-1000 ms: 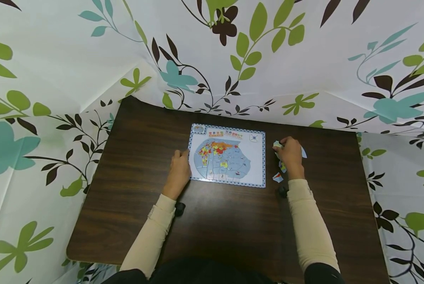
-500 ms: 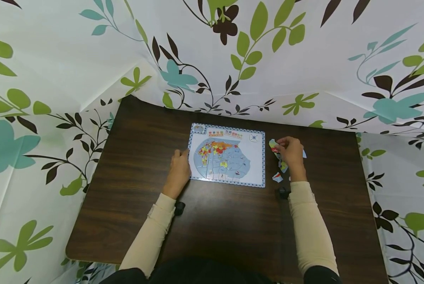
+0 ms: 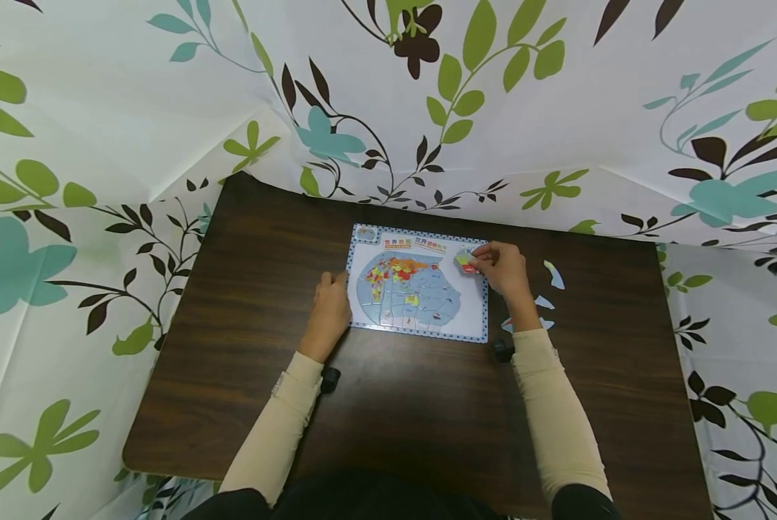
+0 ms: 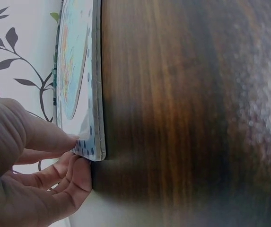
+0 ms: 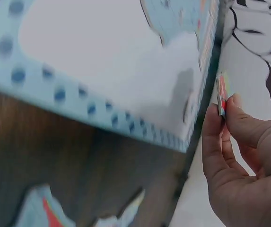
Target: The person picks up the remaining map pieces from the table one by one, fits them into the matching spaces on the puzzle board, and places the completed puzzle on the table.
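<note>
A world-map jigsaw board (image 3: pixel 471 307) with a dotted blue border lies on the table, its map filled in on the left and middle and white on the right. My left hand (image 3: pixel 328 309) holds the board's left edge; in the left wrist view the thumb (image 4: pixel 55 137) presses on the border near a corner, with curled fingers against the side. My right hand (image 3: pixel 507 272) pinches a colourful puzzle piece (image 3: pixel 464 261) over the board's white upper right part. The right wrist view shows this piece (image 5: pixel 221 94) edge-on between thumb and fingertips, raised above the board.
Several loose pieces lie right of the board, among them a long pale blue one (image 3: pixel 554 276), a small one (image 3: pixel 544 302) and one with red (image 5: pixel 50 210) partly behind the right wrist. The dark wooden table (image 3: pixel 414 404) meets a leaf-patterned sheet (image 3: pixel 531 144) at the back.
My right hand has lifted the colourful piece from the loose pieces and carried it left over the board, uncovering pieces on the table. The left hand has stayed at the board's edge.
</note>
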`<move>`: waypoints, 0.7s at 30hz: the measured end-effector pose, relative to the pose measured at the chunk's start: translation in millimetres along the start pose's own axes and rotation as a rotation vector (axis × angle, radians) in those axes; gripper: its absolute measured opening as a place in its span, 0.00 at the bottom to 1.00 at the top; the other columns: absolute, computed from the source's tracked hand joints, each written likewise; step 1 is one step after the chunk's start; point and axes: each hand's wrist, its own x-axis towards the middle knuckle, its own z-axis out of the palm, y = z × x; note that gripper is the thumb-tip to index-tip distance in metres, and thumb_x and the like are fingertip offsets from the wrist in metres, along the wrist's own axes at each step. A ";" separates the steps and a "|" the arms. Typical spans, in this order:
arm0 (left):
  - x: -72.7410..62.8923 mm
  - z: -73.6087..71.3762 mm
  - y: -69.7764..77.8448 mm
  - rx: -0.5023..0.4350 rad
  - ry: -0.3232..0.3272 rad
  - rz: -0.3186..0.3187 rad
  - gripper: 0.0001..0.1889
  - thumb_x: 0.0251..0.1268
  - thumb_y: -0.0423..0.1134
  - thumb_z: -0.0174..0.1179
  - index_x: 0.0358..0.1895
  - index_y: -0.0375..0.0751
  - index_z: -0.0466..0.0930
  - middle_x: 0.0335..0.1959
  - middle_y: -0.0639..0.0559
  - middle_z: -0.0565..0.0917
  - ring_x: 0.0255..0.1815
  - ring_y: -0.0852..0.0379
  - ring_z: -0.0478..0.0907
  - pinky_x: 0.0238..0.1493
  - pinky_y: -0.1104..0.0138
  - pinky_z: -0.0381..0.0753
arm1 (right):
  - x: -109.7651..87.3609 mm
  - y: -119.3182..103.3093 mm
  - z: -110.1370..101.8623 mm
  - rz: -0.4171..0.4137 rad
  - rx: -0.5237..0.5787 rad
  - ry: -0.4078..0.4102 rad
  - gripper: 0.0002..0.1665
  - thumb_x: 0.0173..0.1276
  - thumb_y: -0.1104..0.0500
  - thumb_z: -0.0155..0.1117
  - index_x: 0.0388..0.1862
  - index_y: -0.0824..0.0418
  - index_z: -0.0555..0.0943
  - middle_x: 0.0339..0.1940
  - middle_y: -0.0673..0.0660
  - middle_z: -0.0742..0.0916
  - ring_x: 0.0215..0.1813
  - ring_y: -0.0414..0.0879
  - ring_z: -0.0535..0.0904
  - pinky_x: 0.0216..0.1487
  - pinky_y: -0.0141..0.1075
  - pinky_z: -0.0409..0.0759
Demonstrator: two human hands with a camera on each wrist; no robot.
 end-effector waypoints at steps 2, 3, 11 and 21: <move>0.5 0.5 -0.2 0.004 0.008 0.002 0.19 0.78 0.25 0.55 0.67 0.29 0.80 0.55 0.27 0.79 0.50 0.28 0.81 0.52 0.40 0.85 | 0.4 -3.7 7.7 -0.008 -0.003 -0.012 0.10 0.76 0.61 0.72 0.50 0.66 0.89 0.47 0.65 0.91 0.44 0.53 0.85 0.41 0.34 0.78; 0.5 0.5 -0.1 0.001 0.004 -0.002 0.19 0.78 0.25 0.55 0.68 0.29 0.79 0.55 0.27 0.79 0.50 0.28 0.81 0.52 0.40 0.85 | 0.7 -4.4 11.2 -0.013 -0.005 -0.017 0.10 0.75 0.62 0.72 0.49 0.67 0.89 0.46 0.65 0.91 0.44 0.52 0.85 0.41 0.35 0.78; 0.6 -0.4 0.1 0.001 -0.027 -0.031 0.20 0.80 0.26 0.53 0.70 0.30 0.78 0.57 0.27 0.78 0.54 0.28 0.81 0.55 0.40 0.85 | 6.6 2.8 30.4 -0.048 0.004 -0.047 0.08 0.75 0.62 0.71 0.47 0.67 0.88 0.45 0.66 0.92 0.44 0.55 0.85 0.43 0.36 0.77; -0.4 -0.4 1.3 -0.004 -0.023 -0.032 0.20 0.79 0.25 0.54 0.70 0.29 0.77 0.58 0.27 0.78 0.55 0.28 0.81 0.55 0.40 0.85 | -2.5 -7.0 39.3 -0.033 -0.032 -0.032 0.07 0.76 0.63 0.71 0.46 0.66 0.89 0.44 0.64 0.91 0.45 0.56 0.87 0.43 0.41 0.81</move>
